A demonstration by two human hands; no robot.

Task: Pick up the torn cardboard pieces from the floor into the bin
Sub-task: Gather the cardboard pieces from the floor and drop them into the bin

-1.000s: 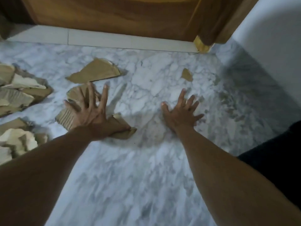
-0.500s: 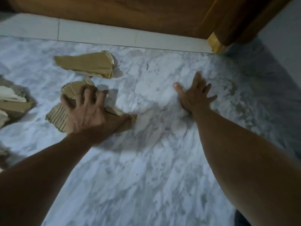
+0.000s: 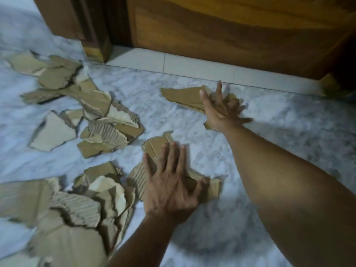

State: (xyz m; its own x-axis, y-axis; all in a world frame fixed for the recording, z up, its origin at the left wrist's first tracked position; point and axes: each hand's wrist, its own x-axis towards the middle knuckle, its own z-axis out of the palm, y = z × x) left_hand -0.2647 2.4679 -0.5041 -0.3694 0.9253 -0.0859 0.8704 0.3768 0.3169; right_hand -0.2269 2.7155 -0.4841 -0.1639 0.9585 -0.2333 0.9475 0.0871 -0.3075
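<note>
Torn brown cardboard pieces lie on the white marble floor (image 3: 269, 132). My left hand (image 3: 169, 185) rests palm down, fingers spread, on a small stack of corrugated pieces (image 3: 154, 145) at the centre, its thumb on their right edge. My right hand (image 3: 221, 110), blurred, reaches farther out and closes over the right end of a long flat piece (image 3: 181, 97); a scrap of cardboard shows under its palm. A scattered heap (image 3: 107, 116) lies at the left and a bigger pile (image 3: 73, 214) at the lower left. No bin is in view.
A wooden door (image 3: 231, 31) and its frame post (image 3: 92, 35) stand at the back, behind a pale tile threshold (image 3: 173, 66). Bare marble stretches to the right of my right arm and along the bottom.
The view has swung left, so much more cardboard shows. My right hand moved from bare floor to the long flat piece. My left hand's curled fingers have flattened on the central stack.
</note>
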